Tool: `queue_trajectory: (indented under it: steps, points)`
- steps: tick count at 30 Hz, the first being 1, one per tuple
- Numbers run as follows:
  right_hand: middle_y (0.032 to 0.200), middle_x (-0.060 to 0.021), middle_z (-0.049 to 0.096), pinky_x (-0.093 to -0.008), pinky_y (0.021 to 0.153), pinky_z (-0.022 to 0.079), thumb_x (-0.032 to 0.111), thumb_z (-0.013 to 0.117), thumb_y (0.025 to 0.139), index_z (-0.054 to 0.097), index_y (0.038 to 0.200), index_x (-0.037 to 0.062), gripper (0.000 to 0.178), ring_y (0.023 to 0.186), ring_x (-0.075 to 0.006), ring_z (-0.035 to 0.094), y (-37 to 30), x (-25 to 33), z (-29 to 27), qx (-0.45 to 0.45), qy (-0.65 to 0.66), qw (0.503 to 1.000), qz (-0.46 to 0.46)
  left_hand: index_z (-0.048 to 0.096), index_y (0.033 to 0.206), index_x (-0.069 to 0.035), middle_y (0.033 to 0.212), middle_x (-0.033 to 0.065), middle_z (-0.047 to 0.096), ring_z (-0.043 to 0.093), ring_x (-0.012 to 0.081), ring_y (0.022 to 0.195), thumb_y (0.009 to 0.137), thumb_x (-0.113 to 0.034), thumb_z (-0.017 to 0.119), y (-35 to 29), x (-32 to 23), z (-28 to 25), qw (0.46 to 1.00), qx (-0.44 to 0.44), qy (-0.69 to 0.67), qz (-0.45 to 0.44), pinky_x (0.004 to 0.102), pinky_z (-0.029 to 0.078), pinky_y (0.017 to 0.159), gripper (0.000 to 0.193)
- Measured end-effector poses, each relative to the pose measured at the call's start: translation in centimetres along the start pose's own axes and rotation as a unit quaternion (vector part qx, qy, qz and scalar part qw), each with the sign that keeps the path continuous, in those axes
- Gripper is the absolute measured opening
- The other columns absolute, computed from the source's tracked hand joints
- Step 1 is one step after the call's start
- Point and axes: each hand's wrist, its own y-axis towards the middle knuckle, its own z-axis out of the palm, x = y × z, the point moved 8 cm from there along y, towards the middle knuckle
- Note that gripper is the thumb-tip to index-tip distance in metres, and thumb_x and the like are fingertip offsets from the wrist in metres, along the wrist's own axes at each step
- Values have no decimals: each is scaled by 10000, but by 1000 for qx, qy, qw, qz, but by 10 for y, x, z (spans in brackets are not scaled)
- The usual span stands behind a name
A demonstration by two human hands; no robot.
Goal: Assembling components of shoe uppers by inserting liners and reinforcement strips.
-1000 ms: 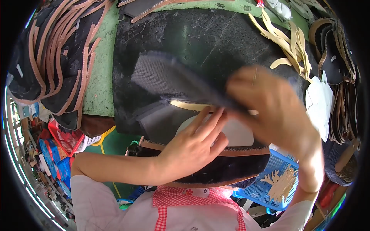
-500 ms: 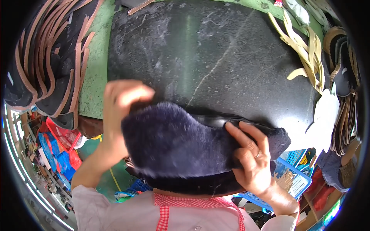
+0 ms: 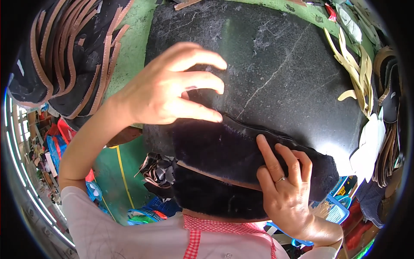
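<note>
A dark navy plush piece [image 3: 207, 146] with a curved outline lies along the near edge of a black, scratched work slab [image 3: 284, 56]. My right hand [image 3: 286, 190], a ring on one finger, rests on its right part with fingers spread and fingertips toward its far edge. My left hand [image 3: 168, 86] is over the slab, fingers apart and bent, nothing in them. Its lowest fingertip is at the piece's upper edge; whether it touches cannot be told. Closer to me is a second dark plush piece [image 3: 215, 194], with a tan edge between the two.
Dark pieces with tan strips [image 3: 64, 52] are heaped at the far left. Pale cream strips [image 3: 355, 69] and white pieces [image 3: 366, 146] lie along the right edge. Below the slab are dark scraps [image 3: 159, 170] at left and a blue basket [image 3: 338, 209] at right.
My left hand has moved right and away from me, over the slab. The raised left part of the plush piece now lies lower and flatter. My right hand stays on the piece.
</note>
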Motion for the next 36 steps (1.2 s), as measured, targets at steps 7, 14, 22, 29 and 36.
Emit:
queue_trajectory:
  steps: [7, 14, 22, 29, 36]
  points:
    - [1257, -183, 625, -487, 974, 456, 19, 683, 678, 662, 1074, 32, 397, 1137, -344, 570, -17, -37, -26, -19, 154, 988, 20, 300, 1533, 2, 1608, 172, 282, 266, 315, 1496, 868, -502, 617, 17, -94, 94, 978, 118, -144, -94, 484, 202, 1220, 892]
    - [1032, -118, 707, -296, 916, 490, 63, 688, 784, 678, 1120, -10, 343, 977, -178, 671, -65, -131, -28, -141, 335, 890, 275, 365, 1496, 20, 1517, 197, 420, 381, 346, 1431, 795, -281, 737, 55, -107, 103, 973, 18, -181, -139, 498, 262, 1194, 849]
    - [933, -56, 688, -274, 738, 526, 8, 797, 755, 722, 955, 35, 216, 800, -126, 666, -47, -159, -18, -171, 375, 882, 226, 576, 1309, 19, 1228, 183, 662, 622, 326, 1159, 989, -163, 559, 77, -71, 96, 869, 70, -402, -281, 412, 435, 1040, 369]
    - [981, -34, 661, -334, 743, 512, 21, 726, 721, 786, 968, 140, 281, 816, -214, 580, -60, -150, -28, -165, 116, 979, -18, 359, 1537, -117, 1616, 93, 293, 266, 324, 1491, 782, -490, 700, 63, -123, 117, 982, 153, -55, -97, 575, 196, 1195, 908]
    - [948, -112, 693, -319, 752, 515, 3, 644, 890, 731, 1091, 41, 223, 785, -227, 642, -63, -170, -38, -173, 267, 927, 201, 469, 1458, -140, 1582, 96, 345, 318, 346, 1458, 761, -429, 743, 61, -123, 119, 988, 111, -38, -102, 565, 253, 1172, 803]
